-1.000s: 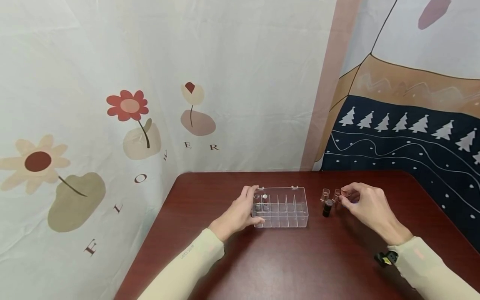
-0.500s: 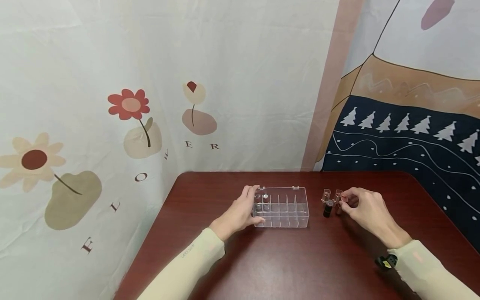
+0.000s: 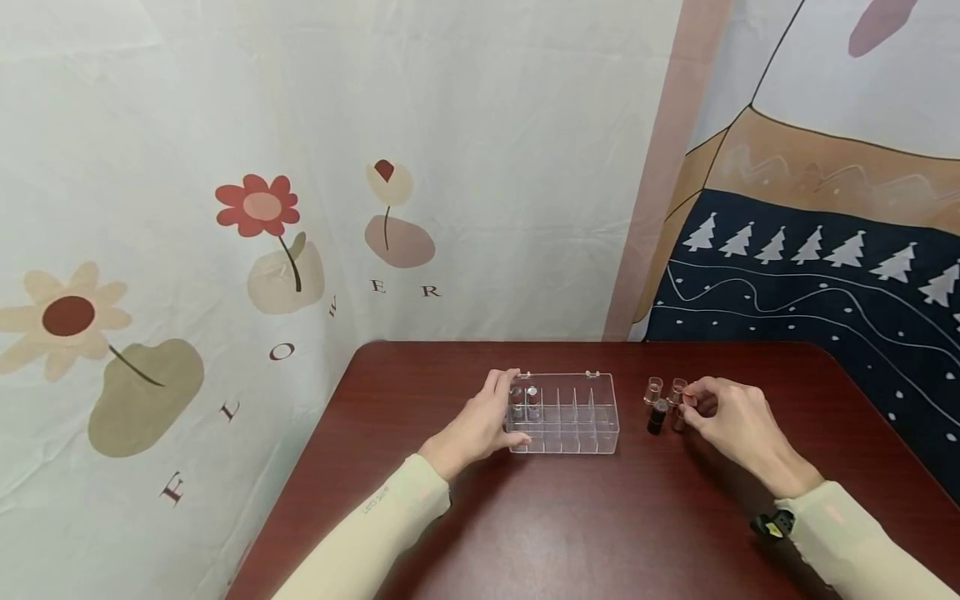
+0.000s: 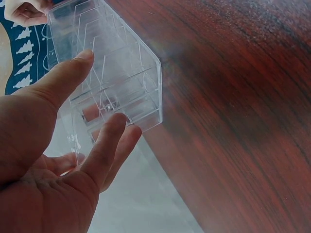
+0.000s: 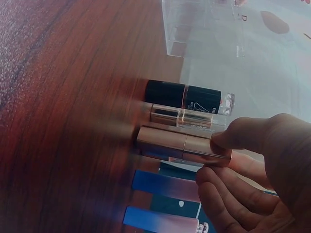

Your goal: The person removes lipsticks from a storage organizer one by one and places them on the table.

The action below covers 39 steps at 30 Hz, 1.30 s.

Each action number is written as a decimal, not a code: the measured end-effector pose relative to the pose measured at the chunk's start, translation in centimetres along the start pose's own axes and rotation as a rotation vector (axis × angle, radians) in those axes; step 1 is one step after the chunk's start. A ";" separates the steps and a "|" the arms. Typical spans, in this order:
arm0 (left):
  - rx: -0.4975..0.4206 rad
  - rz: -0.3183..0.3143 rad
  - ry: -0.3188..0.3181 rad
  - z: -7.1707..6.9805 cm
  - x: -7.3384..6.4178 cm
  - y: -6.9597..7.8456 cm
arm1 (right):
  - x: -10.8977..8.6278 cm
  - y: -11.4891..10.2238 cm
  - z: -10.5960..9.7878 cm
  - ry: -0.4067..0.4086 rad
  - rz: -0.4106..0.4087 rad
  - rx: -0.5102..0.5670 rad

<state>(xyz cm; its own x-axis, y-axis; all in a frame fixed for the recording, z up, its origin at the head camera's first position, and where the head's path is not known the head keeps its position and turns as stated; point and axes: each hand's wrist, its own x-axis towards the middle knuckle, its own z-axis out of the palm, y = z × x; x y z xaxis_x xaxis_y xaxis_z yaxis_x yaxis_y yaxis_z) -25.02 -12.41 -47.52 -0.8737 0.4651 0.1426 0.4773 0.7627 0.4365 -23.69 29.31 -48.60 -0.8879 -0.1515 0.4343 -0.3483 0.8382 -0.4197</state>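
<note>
I've got the left hand (image 3: 474, 425) gripping the left end of the clear box (image 3: 564, 442), thumb in front, fingers behind. Two small tubes sit in its left back compartments. With the right hand (image 3: 738, 417) I'm pinching the top of the rose-gold tube (image 5: 167, 142), right of the box; can't tell if its base touches the counter (image 3: 562, 533). Near it: gold-and-clear tube (image 5: 184, 118), black tube (image 5: 167, 92), two blue-pink tubes (image 5: 165, 184).

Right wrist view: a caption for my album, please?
Fingers pinch a rose-gold tube, a black tube standing nearby.
</note>
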 end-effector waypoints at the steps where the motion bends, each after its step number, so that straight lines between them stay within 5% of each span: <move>1: 0.001 -0.001 -0.002 0.0 0.0 0.0 | 0.0 0.0 0.0 -0.001 0.001 -0.001; 25: -0.013 0.005 0.004 -0.2 -0.1 0.0 | -0.2 -0.3 -0.7 -0.011 -0.004 0.020; 39: -0.023 -0.004 0.001 -0.1 -0.1 0.1 | -0.1 -1.4 -1.5 0.049 -0.003 -0.006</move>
<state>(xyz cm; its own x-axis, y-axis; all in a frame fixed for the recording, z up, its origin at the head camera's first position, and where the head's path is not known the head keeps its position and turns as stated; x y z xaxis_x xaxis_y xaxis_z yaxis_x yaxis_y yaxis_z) -24.88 -12.51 -47.39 -0.8758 0.4614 0.1421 0.4715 0.7542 0.4571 -22.62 28.92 -46.86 -0.8711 -0.1278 0.4743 -0.3488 0.8408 -0.4141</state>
